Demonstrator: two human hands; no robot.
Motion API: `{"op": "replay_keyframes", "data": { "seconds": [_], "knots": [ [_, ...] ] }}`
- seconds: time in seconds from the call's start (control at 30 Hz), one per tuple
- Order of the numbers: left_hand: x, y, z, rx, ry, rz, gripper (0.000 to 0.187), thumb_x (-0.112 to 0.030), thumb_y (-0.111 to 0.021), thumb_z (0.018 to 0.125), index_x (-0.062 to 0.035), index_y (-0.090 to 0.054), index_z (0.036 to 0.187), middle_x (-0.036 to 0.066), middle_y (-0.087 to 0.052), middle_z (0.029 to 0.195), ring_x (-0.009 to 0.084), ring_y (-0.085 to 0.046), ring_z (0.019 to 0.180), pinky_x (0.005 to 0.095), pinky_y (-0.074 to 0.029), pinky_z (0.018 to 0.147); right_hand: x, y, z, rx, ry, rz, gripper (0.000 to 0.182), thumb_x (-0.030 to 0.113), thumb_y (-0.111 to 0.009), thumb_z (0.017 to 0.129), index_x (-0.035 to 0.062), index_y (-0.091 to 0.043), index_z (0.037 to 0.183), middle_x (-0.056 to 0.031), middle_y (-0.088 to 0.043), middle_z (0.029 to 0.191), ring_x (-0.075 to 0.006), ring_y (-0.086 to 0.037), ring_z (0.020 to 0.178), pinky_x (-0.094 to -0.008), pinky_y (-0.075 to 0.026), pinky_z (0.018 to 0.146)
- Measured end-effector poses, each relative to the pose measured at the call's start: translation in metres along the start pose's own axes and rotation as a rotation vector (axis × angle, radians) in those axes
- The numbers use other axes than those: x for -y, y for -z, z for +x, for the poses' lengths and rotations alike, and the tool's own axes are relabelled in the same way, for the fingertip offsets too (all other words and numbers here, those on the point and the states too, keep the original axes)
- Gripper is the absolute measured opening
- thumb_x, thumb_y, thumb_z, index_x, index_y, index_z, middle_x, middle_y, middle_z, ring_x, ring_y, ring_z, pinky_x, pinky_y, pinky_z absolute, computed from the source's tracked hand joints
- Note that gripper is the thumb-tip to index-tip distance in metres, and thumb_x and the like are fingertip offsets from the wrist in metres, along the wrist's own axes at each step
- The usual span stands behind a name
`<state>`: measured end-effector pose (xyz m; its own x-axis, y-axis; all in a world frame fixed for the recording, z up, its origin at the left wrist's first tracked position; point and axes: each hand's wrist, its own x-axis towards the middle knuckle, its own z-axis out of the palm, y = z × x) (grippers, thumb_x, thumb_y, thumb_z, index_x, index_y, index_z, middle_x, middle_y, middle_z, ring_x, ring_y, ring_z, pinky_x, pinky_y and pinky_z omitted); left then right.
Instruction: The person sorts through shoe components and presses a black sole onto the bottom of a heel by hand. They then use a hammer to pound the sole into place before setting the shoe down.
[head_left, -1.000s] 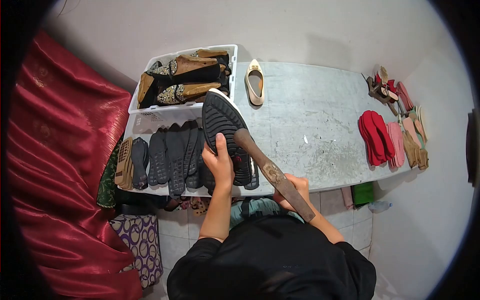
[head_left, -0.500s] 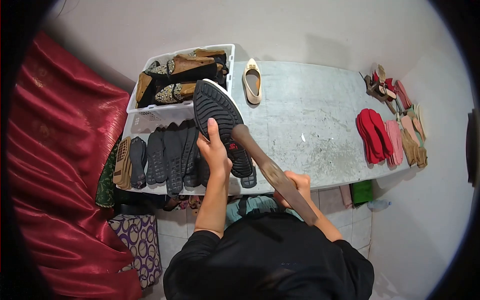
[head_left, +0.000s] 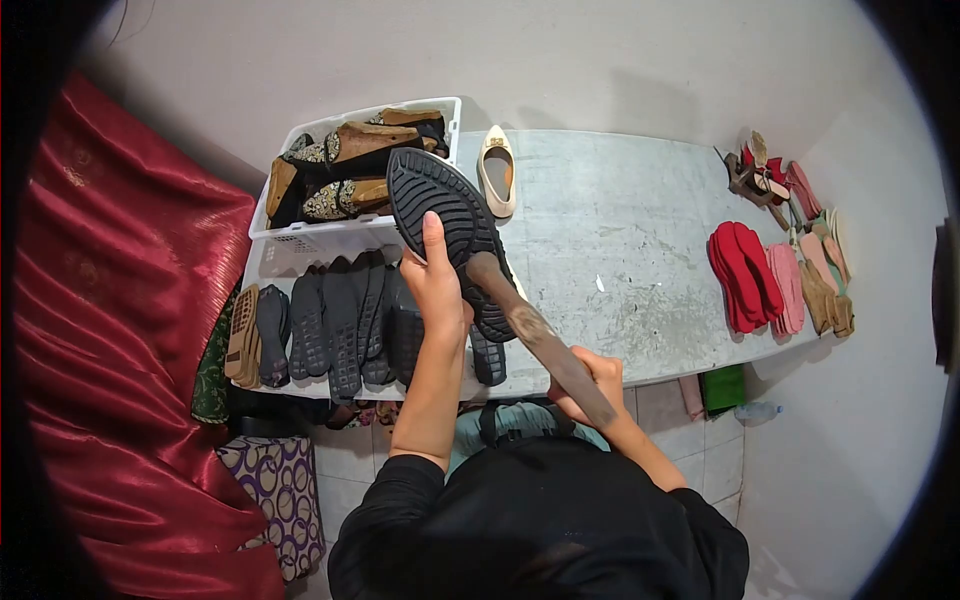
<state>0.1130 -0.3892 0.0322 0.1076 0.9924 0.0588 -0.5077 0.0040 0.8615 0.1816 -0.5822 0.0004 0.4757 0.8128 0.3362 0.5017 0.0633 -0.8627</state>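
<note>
My left hand (head_left: 437,285) grips a shoe whose black ridged sole (head_left: 445,205) faces up, the thumb pressed on the sole. My right hand (head_left: 592,385) is closed round a long brown wooden tool (head_left: 545,345), whose rounded far end lies over the middle of the sole. A cream flat shoe (head_left: 497,175) rests on the table just beyond the held shoe. Under and left of my left hand stand rows of black soles (head_left: 343,320).
A white basket (head_left: 325,238) of patterned shoes on lasts stands at the table's back left. Red soles (head_left: 745,275), pink soles (head_left: 786,288) and tan pieces lie at the right. A dark red curtain (head_left: 130,330) hangs at the left.
The held shoe has turned slightly, its toe now a little higher. The tool's far end sits further over the sole, and its near end has shifted up and left. The view has moved slightly.
</note>
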Motion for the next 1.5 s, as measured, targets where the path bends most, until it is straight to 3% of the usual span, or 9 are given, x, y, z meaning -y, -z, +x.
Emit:
{"op": "replay_keyframes", "data": {
  "seconds": [0.23,0.37,0.4,0.77,0.9,1.03,1.17,1.3,1.5],
  "knots": [
    [0.016,-0.023,0.001,0.05,-0.051,-0.004,0.035,-0.03,-0.058,0.086,0.002,-0.055,0.099,0.006,-0.057,0.096,0.0112,-0.051,0.087,0.0245,-0.039,0.08,-0.009,0.023,0.008,0.018,-0.079,-0.002,0.016,0.0,-0.061,0.057,0.0016,-0.058,0.072,-0.0091,-0.055,0.057,-0.0118,-0.057,0.052,-0.0248,-0.044,0.051],
    [0.027,-0.036,0.002,0.035,0.088,-0.044,0.033,-0.029,-0.058,0.086,0.0008,-0.056,0.101,0.006,-0.058,0.096,0.0112,-0.052,0.085,0.0242,-0.041,0.078,-0.024,0.028,0.006,-0.004,-0.034,-0.043,0.019,0.003,-0.063,0.056,0.0011,-0.058,0.074,-0.0084,-0.055,0.056,-0.0162,-0.056,0.048,-0.0268,-0.044,0.05],
    [0.029,-0.04,0.002,0.066,0.132,-0.082,0.032,-0.029,-0.058,0.086,0.0004,-0.056,0.101,0.006,-0.058,0.095,0.0111,-0.053,0.084,0.0241,-0.042,0.077,-0.025,0.03,0.008,0.003,-0.147,-0.015,0.019,0.003,-0.063,0.056,0.0018,-0.058,0.074,-0.0081,-0.055,0.055,-0.018,-0.055,0.046,-0.027,-0.044,0.05],
    [0.04,-0.077,-0.002,0.096,0.059,-0.093,0.031,-0.025,-0.055,0.088,0.0022,-0.054,0.102,0.008,-0.058,0.097,0.0127,-0.055,0.083,0.0261,-0.047,0.073,-0.029,0.073,0.005,0.041,-0.099,-0.026,0.014,0.004,-0.062,0.057,0.0024,-0.058,0.07,-0.0058,-0.057,0.057,-0.0123,-0.058,0.051,-0.0238,-0.043,0.051],
    [0.046,-0.078,-0.003,0.057,0.028,-0.107,0.028,-0.027,-0.057,0.086,-0.001,-0.056,0.096,0.007,-0.061,0.089,0.0149,-0.062,0.073,0.0272,-0.053,0.064,-0.037,0.075,-0.004,0.022,-0.156,0.002,0.014,0.004,-0.063,0.057,0.0024,-0.058,0.07,-0.0051,-0.058,0.057,-0.0133,-0.059,0.052,-0.0236,-0.044,0.051],
    [0.047,-0.085,-0.006,0.092,0.042,-0.104,0.029,-0.028,-0.057,0.086,-0.0003,-0.055,0.096,0.008,-0.061,0.089,0.0163,-0.062,0.074,0.0284,-0.054,0.064,-0.048,0.089,-0.007,0.038,-0.124,0.047,0.022,0.013,-0.07,0.06,0.0014,-0.059,0.076,-0.0126,-0.057,0.059,-0.0187,-0.058,0.051,-0.0262,-0.043,0.05],
    [0.053,-0.089,-0.008,0.134,0.057,-0.113,0.029,-0.027,-0.057,0.086,-0.0002,-0.055,0.097,0.009,-0.061,0.09,0.0163,-0.062,0.074,0.0288,-0.054,0.065,-0.054,0.094,-0.01,0.044,-0.202,-0.014,0.023,0.01,-0.069,0.058,0.0011,-0.059,0.077,-0.0121,-0.057,0.059,-0.0173,-0.059,0.052,-0.0271,-0.044,0.051],
    [0.057,-0.095,-0.01,0.127,0.023,-0.119,0.03,-0.028,-0.057,0.086,-0.0001,-0.056,0.097,0.009,-0.061,0.09,0.0165,-0.062,0.075,0.0284,-0.054,0.063,-0.044,0.099,-0.008,-0.095,-0.087,0.076,0.022,0.008,-0.066,0.057,0.0004,-0.059,0.076,-0.0097,-0.057,0.058,-0.0153,-0.058,0.052,-0.0261,-0.044,0.052],
    [0.053,-0.092,-0.015,0.091,0.113,-0.196,0.03,-0.028,-0.058,0.085,-0.0013,-0.056,0.097,0.009,-0.062,0.088,0.0176,-0.063,0.071,0.0304,-0.055,0.062,-0.059,0.114,-0.01,0.113,-0.165,-0.068,0.024,0.01,-0.067,0.058,-0.0003,-0.06,0.078,-0.0106,-0.06,0.061,-0.0162,-0.059,0.053,-0.0264,-0.045,0.053]
  ]
}}
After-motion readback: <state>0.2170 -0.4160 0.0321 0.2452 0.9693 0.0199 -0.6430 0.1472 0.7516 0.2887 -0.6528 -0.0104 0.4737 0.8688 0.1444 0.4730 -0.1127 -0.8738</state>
